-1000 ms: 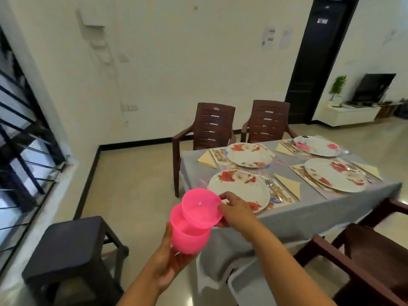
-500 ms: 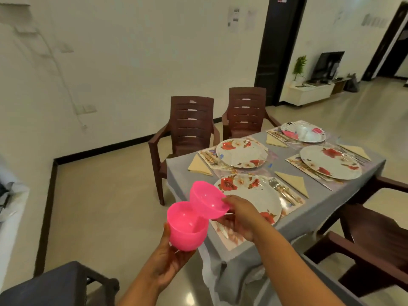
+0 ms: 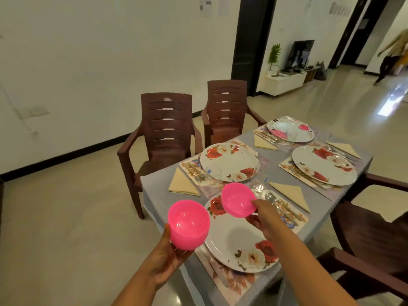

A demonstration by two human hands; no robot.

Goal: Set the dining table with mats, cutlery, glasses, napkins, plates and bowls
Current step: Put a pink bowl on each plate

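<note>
My left hand (image 3: 166, 257) holds a stack of pink bowls (image 3: 188, 224) from below, at the near left corner of the table. My right hand (image 3: 263, 217) pinches the rim of a single pink bowl (image 3: 238, 199) and holds it tilted in the air over the far edge of the nearest floral plate (image 3: 238, 239). That plate lies on a floral mat (image 3: 231, 281) on the grey tablecloth (image 3: 154, 188). A fork and knife (image 3: 280, 206) lie to its right, beside a folded yellow napkin (image 3: 291, 195).
Three more floral plates (image 3: 229, 161) (image 3: 323, 165) (image 3: 290, 130) sit on mats with napkins and cutlery. A clear glass (image 3: 212, 178) stands behind the nearest plate. Brown chairs (image 3: 164, 133) (image 3: 373, 246) surround the table. A person (image 3: 391, 55) walks at far right.
I have come closer to the table. My right hand has lifted the top bowl off the stack and carried it right, over the nearest plate. My left hand keeps the remaining stack.
</note>
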